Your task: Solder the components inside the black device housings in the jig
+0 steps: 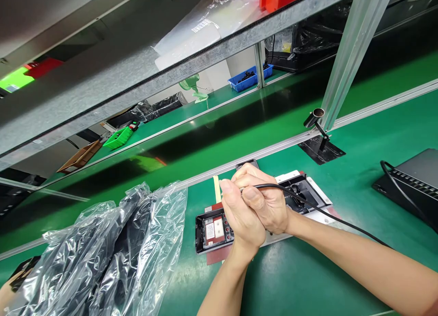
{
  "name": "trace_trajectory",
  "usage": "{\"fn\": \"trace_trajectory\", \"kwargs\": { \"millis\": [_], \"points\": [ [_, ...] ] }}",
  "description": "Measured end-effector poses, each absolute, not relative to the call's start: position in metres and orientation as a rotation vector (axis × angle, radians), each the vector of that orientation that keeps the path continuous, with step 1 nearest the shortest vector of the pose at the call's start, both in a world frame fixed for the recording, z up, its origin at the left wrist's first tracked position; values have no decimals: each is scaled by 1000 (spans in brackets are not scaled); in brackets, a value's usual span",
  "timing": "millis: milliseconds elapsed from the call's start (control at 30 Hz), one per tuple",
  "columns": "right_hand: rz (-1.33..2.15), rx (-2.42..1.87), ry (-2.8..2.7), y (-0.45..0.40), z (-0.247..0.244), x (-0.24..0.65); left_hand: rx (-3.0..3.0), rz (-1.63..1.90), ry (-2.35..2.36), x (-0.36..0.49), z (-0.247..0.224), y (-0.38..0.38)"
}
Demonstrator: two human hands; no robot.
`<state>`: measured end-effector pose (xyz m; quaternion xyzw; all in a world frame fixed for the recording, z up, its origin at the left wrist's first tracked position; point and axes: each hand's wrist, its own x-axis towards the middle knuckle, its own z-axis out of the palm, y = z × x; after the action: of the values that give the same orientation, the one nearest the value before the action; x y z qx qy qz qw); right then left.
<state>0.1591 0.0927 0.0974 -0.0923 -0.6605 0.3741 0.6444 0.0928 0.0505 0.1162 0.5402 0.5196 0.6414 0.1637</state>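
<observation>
My left hand [241,222] and my right hand [272,204] are closed and pressed together above a long black plastic housing [199,236]. A black cable [316,208] runs from between the fingers over my right wrist and off to the lower right. Its end is gripped between the two hands, and the fingers hide most of it. The housing's left part shows a white label [210,230] and a row of small reddish round spots. Dark parts lie in its right section, on a white fixture [320,191]. My hands cover the middle of the housing.
Clear plastic bags [137,243] with dark contents lie at the left. A metal tube holder [314,118] stands behind on the right, near a black device [415,183] with a cable. A metal shelf [191,51] crosses above; beyond are a blue bin [243,82] and a green fan [194,85].
</observation>
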Motion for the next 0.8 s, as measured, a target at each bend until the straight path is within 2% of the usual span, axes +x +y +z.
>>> {"fn": "trace_trajectory", "kwargs": {
  "millis": [567,800],
  "points": [
    [851,-205,-1511,92,97,159,1574,1804,1541,92,114,50],
    [839,-253,-1535,90,104,162,1410,1869,1707,91,110,50]
  ]
}}
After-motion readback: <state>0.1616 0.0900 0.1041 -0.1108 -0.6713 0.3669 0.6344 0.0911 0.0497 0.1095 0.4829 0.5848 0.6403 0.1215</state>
